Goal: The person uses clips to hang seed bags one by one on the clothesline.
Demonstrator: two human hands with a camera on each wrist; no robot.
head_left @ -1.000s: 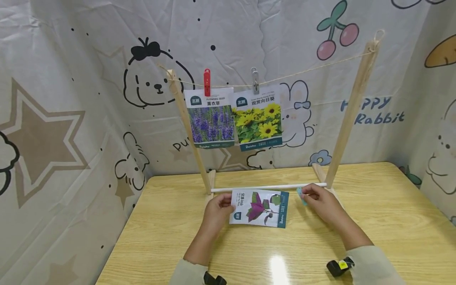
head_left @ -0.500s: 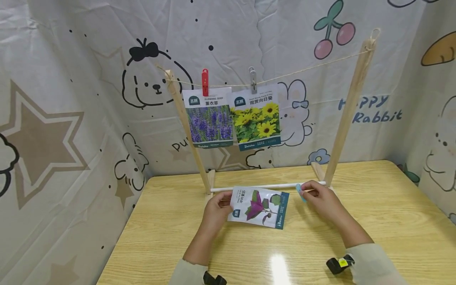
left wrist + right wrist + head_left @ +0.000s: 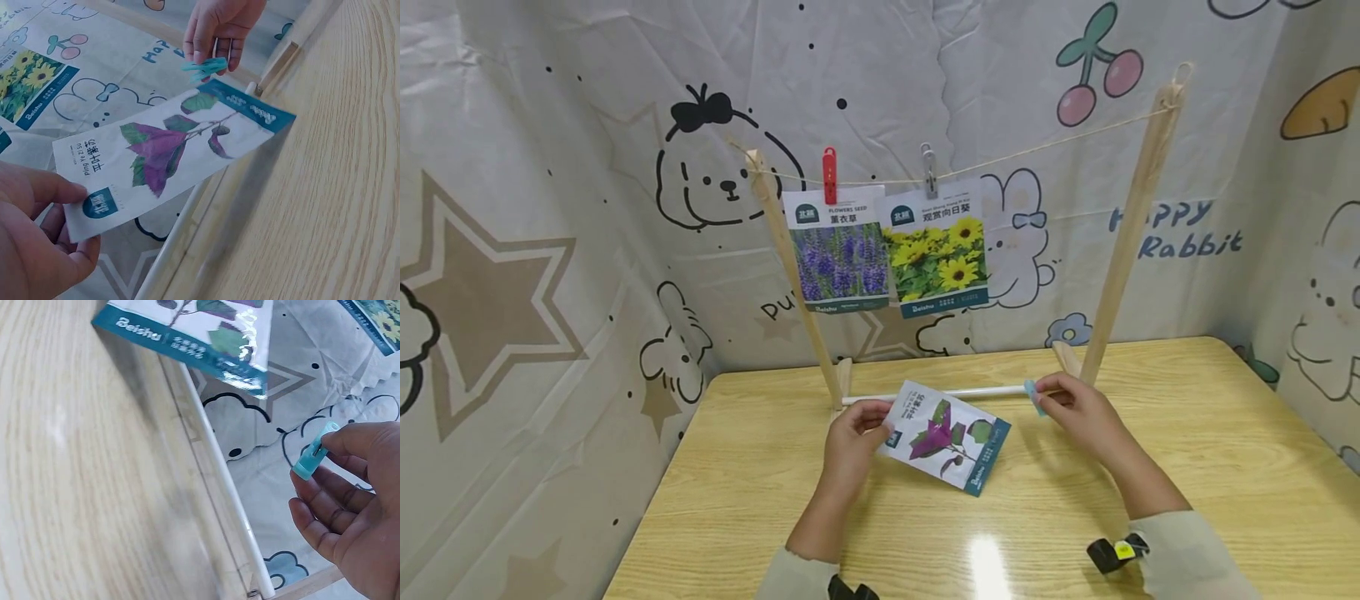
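Note:
My left hand (image 3: 850, 437) (image 3: 34, 240) pinches the top edge of a seed packet (image 3: 946, 437) (image 3: 165, 153) printed with a purple-leaved plant, lifting it tilted off the wooden table (image 3: 1225, 467). My right hand (image 3: 1078, 412) (image 3: 353, 494) pinches a small light-blue clothespin (image 3: 1036, 397) (image 3: 314, 453) (image 3: 205, 66) just right of the packet, near the white bottom rod (image 3: 925, 394) of a wooden drying rack. On the rack's string hang a lavender packet (image 3: 838, 250) under a red peg (image 3: 829, 173) and a sunflower packet (image 3: 934, 248) under a grey peg (image 3: 929, 169).
The rack's two wooden posts (image 3: 786, 267) (image 3: 1131, 225) lean outward at the table's far edge. A cartoon-printed cloth (image 3: 550, 208) walls the table on three sides. Bare tabletop lies in front of and to the right of my hands.
The left hand has raised and tilted the purple-plant packet off the table. The right hand with the blue clothespin has lifted slightly toward the rod.

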